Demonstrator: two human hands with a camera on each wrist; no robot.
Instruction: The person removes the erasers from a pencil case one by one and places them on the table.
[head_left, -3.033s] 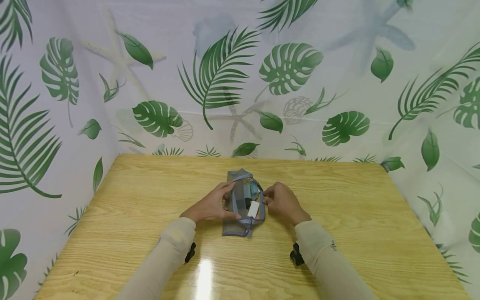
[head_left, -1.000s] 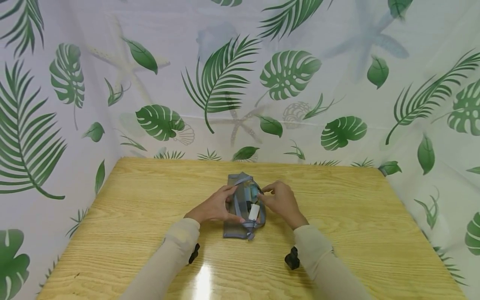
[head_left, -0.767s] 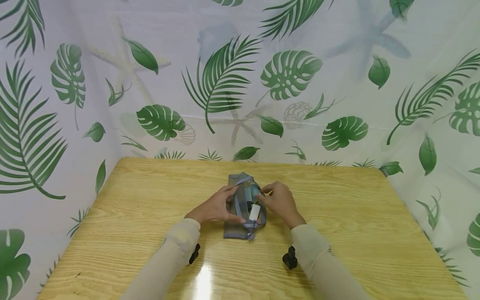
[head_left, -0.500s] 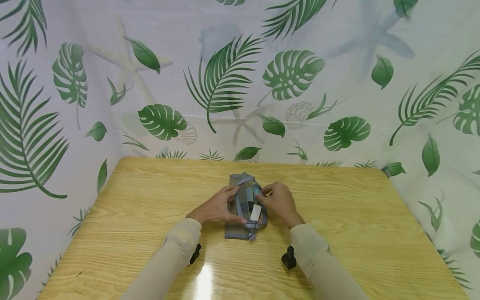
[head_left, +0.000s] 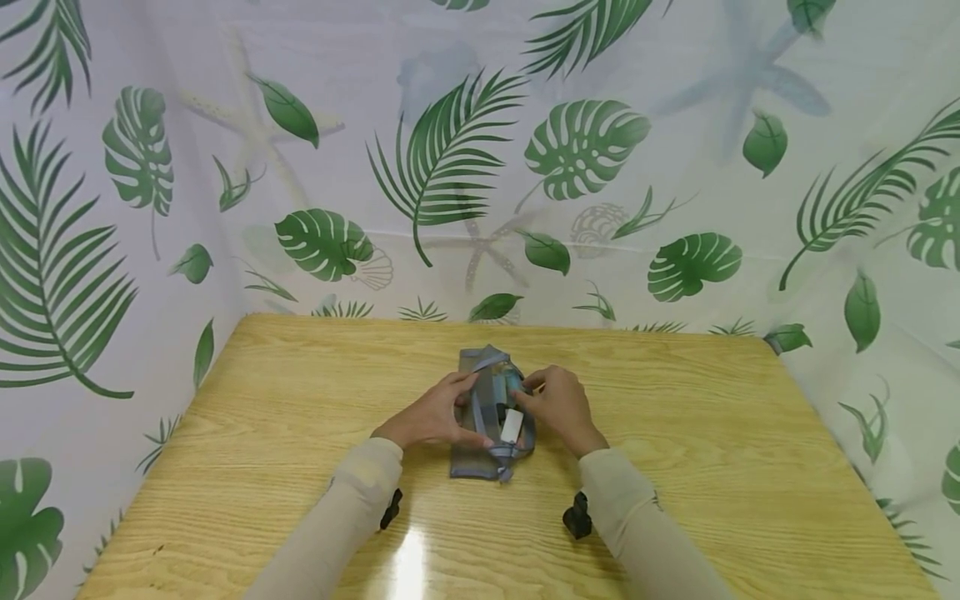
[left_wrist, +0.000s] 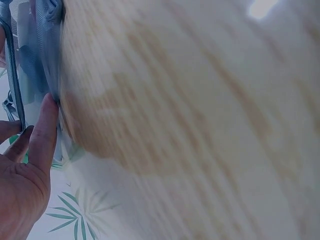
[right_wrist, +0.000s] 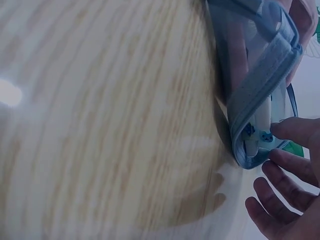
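The right of the hands has moved inward over the pouch.

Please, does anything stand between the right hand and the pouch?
Nothing visible stands in between. The fingers of the right hand are at the near edge of the pouch. The left hand holds the opposite side, so it does not block this one.
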